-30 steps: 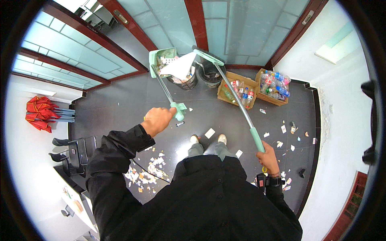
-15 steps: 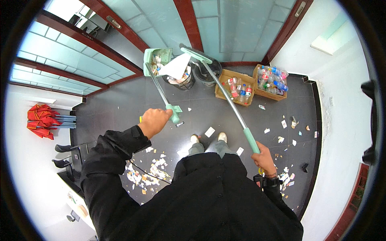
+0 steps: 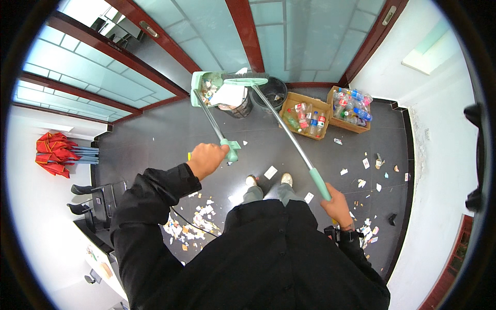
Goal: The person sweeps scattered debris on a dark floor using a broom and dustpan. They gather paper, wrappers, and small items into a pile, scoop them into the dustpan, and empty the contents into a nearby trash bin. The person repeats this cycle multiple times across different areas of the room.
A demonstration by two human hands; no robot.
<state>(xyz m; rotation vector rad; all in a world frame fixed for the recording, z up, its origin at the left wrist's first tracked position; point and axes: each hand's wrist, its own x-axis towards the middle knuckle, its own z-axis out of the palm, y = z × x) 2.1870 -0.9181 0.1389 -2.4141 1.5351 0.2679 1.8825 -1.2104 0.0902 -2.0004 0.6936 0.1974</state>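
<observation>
My left hand (image 3: 207, 160) is wrapped round the green grip of a long-handled dustpan (image 3: 197, 82). Scraps of litter lie in its pan, which is held over or against a litter-filled black wastebasket (image 3: 238, 110); the exact contact cannot be made out. In my right hand (image 3: 338, 206) is the green-gripped pole of a broom (image 3: 292, 135). The broom's head, dark bristles upward, lies across the dustpan's right side, beside a white sheet of paper (image 3: 230, 96). A second black bin (image 3: 279, 89) stands just right of it, partly behind the broom.
Two cardboard boxes of plastic bottles, the nearer box (image 3: 285, 120) and the farther box (image 3: 356, 127), stand right of the bins. Paper scraps (image 3: 192, 227) litter the floor on both sides of my feet. Black chairs (image 3: 106, 201) and a red cloth bundle (image 3: 53, 155) are at left.
The broom head has moved left and down, from above the second bin onto the dustpan's side. The dustpan has shifted slightly right, and the white paper now lies lower and flatter.
</observation>
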